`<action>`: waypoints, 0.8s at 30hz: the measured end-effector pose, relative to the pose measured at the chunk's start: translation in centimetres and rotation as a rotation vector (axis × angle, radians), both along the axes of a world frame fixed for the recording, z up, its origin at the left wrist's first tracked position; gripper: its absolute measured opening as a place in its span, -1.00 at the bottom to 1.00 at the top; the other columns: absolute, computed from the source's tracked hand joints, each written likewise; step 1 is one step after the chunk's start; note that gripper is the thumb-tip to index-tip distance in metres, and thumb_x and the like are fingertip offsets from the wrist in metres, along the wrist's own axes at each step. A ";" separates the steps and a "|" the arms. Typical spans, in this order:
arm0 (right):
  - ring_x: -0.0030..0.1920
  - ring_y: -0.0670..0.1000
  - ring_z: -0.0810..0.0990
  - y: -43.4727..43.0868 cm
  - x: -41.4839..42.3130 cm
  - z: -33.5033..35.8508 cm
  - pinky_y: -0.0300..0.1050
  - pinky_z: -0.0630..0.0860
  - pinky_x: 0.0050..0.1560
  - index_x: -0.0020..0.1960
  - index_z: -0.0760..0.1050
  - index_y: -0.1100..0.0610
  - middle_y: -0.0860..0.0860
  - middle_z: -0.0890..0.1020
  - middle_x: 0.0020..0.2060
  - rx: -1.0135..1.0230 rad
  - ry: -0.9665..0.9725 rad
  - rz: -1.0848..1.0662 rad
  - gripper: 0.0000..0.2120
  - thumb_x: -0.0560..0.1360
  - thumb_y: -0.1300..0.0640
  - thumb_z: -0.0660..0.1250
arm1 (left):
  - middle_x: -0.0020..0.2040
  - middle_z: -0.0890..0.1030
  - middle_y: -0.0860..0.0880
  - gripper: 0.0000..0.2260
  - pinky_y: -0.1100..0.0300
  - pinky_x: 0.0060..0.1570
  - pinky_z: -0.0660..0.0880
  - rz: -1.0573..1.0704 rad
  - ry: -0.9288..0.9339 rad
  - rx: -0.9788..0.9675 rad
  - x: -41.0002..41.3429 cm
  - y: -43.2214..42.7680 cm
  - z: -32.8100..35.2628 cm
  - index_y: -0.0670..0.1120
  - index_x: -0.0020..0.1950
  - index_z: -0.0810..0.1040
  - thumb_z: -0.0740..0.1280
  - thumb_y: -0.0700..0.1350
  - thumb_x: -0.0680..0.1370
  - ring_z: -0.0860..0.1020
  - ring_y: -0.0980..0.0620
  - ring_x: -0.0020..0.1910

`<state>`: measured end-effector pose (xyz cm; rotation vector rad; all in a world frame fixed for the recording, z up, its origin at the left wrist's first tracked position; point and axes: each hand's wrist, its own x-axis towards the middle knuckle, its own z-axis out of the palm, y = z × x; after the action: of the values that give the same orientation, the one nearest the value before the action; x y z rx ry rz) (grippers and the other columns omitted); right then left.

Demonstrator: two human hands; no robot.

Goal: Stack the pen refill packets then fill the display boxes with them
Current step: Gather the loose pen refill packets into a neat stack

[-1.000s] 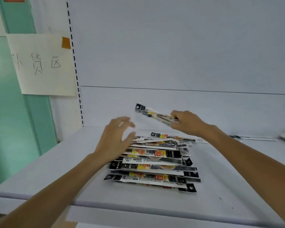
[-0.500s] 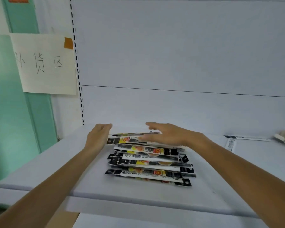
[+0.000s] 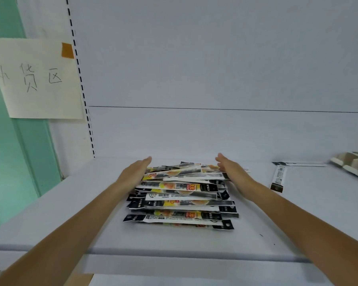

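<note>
Packets point(image 3: 182, 201) heaped mid-shelf point(image 3: 70, 213) | my left hand point(image 3: 135, 172) flat, fingers straight, pressed against heap at 10 o'clock | right hand point(image 3: 230, 170) likewise flat at 2 o'clock | loose packet point(image 3: 278, 178) apart toward 3 | box point(image 3: 351, 164) beyond it.

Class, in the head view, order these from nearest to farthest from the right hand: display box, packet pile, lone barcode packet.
1. Packet pile, touching the right hand.
2. Lone barcode packet, to its right.
3. Display box, far right edge.
</note>
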<state>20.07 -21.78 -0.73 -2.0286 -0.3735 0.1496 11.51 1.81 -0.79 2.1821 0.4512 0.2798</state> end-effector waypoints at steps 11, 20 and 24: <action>0.17 0.02 0.50 -0.9 2.0 -0.1 -0.15 0.33 0.16 0.20 0.49 0.17 0.01 0.57 0.15 -0.208 -0.353 -0.108 -0.72 0.59 0.05 0.16 | 0.43 0.33 0.01 -0.58 0.14 0.27 0.18 -0.107 -0.055 0.111 1.0 0.3 0.0 -0.02 0.40 0.35 0.03 0.13 0.62 0.28 0.00 0.40; 0.17 0.06 0.50 -2.8 6.5 -1.5 -0.04 0.44 0.12 0.20 0.51 0.02 0.02 0.57 0.15 -0.863 -0.531 -0.080 -0.72 0.57 -0.03 0.19 | 0.22 0.51 0.14 -0.76 0.26 0.10 0.29 -0.301 -0.060 0.246 0.6 1.0 -0.6 0.15 0.19 0.51 0.14 0.09 0.59 0.42 0.19 0.12; 0.07 0.07 0.51 -3.7 7.5 -1.3 -0.09 0.41 0.01 0.08 0.57 0.12 0.07 0.60 0.07 -0.697 -0.439 -0.102 -0.79 0.55 0.08 0.21 | 0.13 0.56 0.14 -0.82 0.25 0.07 0.34 -0.320 -0.076 0.276 0.4 1.5 -0.2 0.15 0.11 0.53 0.19 0.08 0.58 0.48 0.15 0.13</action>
<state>27.53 -25.47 -2.04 -2.7699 -0.5401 -0.2742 11.94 3.27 -1.02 2.4601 0.0160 0.2587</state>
